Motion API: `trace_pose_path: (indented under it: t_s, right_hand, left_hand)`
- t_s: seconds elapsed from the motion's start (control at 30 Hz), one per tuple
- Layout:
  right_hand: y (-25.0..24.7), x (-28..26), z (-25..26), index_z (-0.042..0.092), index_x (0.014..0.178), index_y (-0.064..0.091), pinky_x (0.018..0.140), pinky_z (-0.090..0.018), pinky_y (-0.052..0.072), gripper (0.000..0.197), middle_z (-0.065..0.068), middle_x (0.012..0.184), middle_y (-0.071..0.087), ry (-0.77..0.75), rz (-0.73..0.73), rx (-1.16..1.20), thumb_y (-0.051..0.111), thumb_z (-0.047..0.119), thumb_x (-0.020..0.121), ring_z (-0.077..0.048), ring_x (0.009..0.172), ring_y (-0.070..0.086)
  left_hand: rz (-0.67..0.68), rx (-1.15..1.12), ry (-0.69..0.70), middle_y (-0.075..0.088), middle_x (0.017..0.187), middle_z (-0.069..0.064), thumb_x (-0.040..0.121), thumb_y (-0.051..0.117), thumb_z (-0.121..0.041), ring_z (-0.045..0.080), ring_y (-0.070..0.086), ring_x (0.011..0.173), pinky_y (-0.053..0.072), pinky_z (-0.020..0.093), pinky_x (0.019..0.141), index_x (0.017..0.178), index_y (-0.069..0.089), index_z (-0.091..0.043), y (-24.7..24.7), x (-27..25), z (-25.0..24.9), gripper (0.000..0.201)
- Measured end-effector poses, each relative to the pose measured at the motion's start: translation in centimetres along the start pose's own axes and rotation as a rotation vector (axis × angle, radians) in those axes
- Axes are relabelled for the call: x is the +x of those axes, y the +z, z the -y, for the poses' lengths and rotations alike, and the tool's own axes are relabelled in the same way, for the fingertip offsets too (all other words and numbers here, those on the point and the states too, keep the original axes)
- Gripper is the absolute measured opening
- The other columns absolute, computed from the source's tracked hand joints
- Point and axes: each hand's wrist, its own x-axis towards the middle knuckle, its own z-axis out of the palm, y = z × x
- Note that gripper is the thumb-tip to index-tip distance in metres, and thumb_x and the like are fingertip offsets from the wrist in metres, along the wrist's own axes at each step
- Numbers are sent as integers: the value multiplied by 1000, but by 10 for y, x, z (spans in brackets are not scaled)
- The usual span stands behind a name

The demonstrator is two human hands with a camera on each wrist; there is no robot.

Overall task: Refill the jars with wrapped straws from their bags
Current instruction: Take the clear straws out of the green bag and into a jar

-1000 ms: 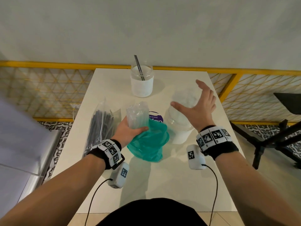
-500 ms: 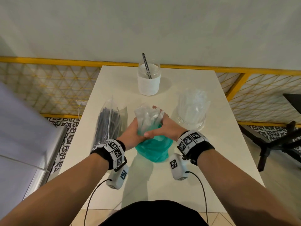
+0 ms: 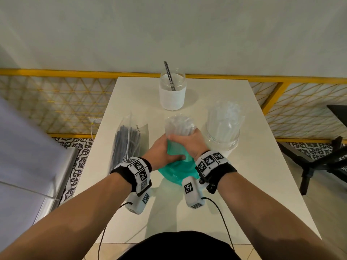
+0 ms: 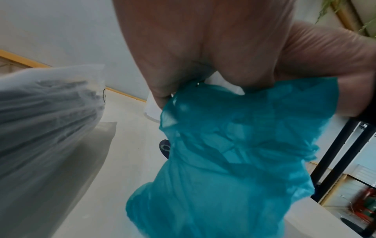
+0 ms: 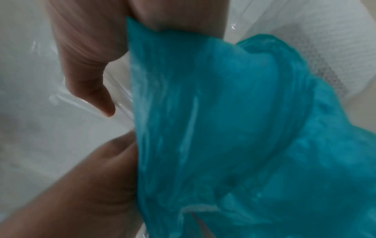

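Note:
A teal plastic bag stands mid-table with a bundle of clear wrapped straws sticking up out of its mouth. My left hand grips the teal bag from the left, just below the mouth. My right hand is wrapped round the bundle where the teal bag ends; its thumb lies against clear wrappers. Right of my hands stands a glass jar packed with clear wrapped straws. A white-sleeved jar at the far edge holds one dark straw.
A clear bag of black straws lies to the left of my hands, close to the left wrist. The white table is bordered by a yellow railing at the back. A black chair base stands to the right.
My right hand left its open pose over the right jar, came left and closed on the straw bundle. The left hand kept hold of the teal bag.

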Motion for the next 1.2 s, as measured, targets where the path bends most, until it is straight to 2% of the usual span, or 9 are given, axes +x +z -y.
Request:
trace_pose_path:
  t_s: [0.17,0.33,0.43,0.67,0.8,0.87,0.97,1.1,1.2]
  right_hand:
    - [1,-3,19,12,98,69,88,-40,57,40,-5,93,76,-15,-4,114,89,11,63,-22,92,72]
    - [10,-2,14,11,112,63,85,-35,59,68,-6,102,73,-82,-81,52,94,26,53,-20,97,70]
    - [10,0,10,8,107,64,80,-39,60,53,-8,95,73,-83,-171,40,89,22,62,-24,90,71]
    - [-5,3,47,9,106,63,78,-38,59,45,-8,96,71,-158,-209,56,86,21,69,-21,87,70]
    - [-22,0,89,4,104,67,82,-49,59,47,-16,96,73,-298,-246,116,86,22,64,-30,88,72]
    - [-32,-7,108,9,91,71,81,-55,58,28,-21,91,73,-379,-255,135,83,17,66,-37,86,71]
    - [-51,-19,135,17,76,72,81,-60,55,11,-19,83,71,-514,-241,146,77,8,72,-39,84,69]
    - [-80,-26,153,-7,107,61,72,-51,59,38,-12,80,69,-544,-267,223,76,2,74,-40,82,72]
    - [-97,-30,155,-10,109,57,66,-42,58,43,-15,81,65,-557,-292,170,76,2,72,-37,76,71]
  left_hand:
    - [21,-27,-19,52,129,-4,69,79,-34,13,55,116,46,33,101,144,17,-27,0,3,-2,97]
    - [-17,218,34,58,114,-7,58,72,-46,11,61,94,53,26,84,140,30,-21,-5,10,-11,96]
    - [-33,268,60,58,110,-2,46,69,-55,16,62,92,57,36,83,134,32,-22,-6,12,-12,102]
    - [2,215,12,52,114,0,62,84,-38,21,53,104,47,36,87,124,40,-16,-4,5,-7,80]
    - [-1,223,-31,51,123,5,66,84,-36,23,51,112,44,38,98,134,40,-17,-6,3,9,83]
    - [-13,319,-45,50,126,9,71,80,-35,25,46,116,37,33,101,135,42,-14,-7,4,13,77]
    - [-62,453,-35,50,127,13,82,69,-38,29,43,118,31,33,103,135,45,-11,-11,6,12,64]
    - [-233,503,-69,50,134,10,93,49,-37,33,43,123,35,44,106,133,48,-16,-19,14,-10,45]
    - [-416,532,94,51,136,5,97,38,-38,29,41,127,32,44,108,131,52,-21,-13,18,-36,41]
